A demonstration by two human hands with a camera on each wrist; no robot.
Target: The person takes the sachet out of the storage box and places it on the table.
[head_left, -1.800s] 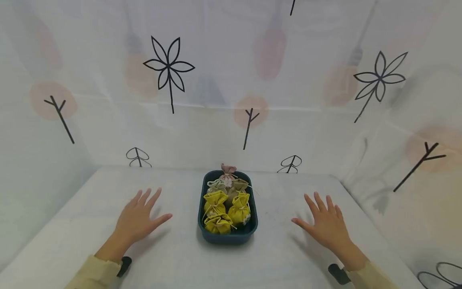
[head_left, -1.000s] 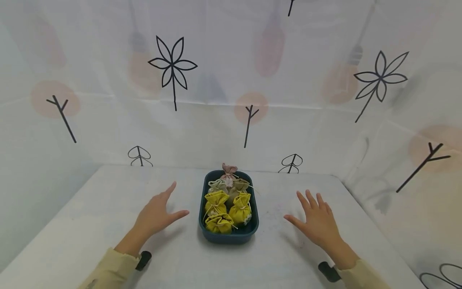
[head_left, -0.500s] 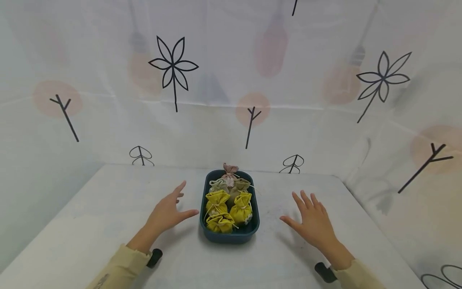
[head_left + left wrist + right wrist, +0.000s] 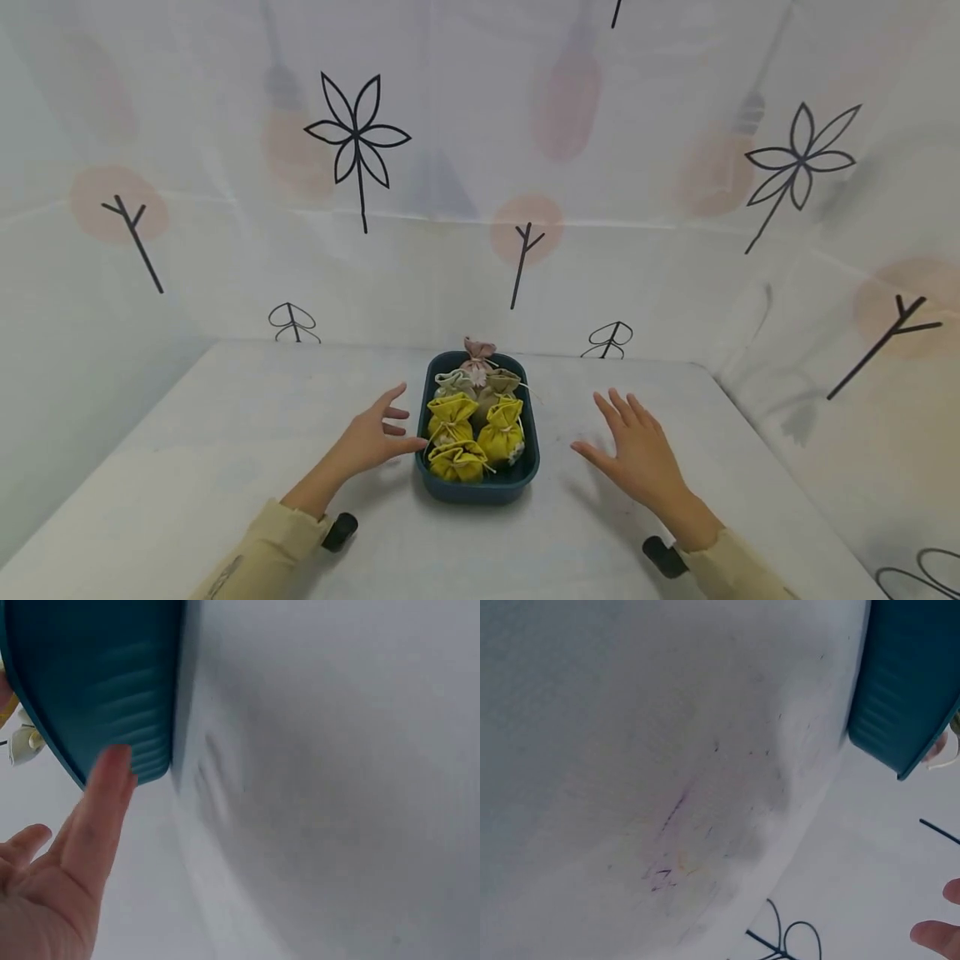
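A dark teal plastic basket (image 4: 474, 493) stands mid-table, holding several small drawstring pouches. Three are yellow, among them a front yellow pouch (image 4: 457, 463) and a right yellow pouch (image 4: 501, 435). Behind them are a pale pouch (image 4: 453, 383), an olive pouch (image 4: 498, 385) and a pink pouch (image 4: 477, 353). My left hand (image 4: 367, 442) is at the basket's left side, its thumb tip overlapping the rim near the front yellow pouch, fingers extended. To the right of the basket my right hand (image 4: 637, 454) hovers apart from it, fingers spread and nothing held.
The basket rests on a white-covered table (image 4: 225, 433). A white curtain (image 4: 450, 275) printed with flowers and twigs hangs behind and along both sides. Purple marks (image 4: 673, 810) show on the tabletop in the right wrist view. Each wrist carries a dark strap-on device.
My left hand has moved right, from well out on the table to the basket's left rim. The right hand has drifted a little left towards the basket, which stays in place.
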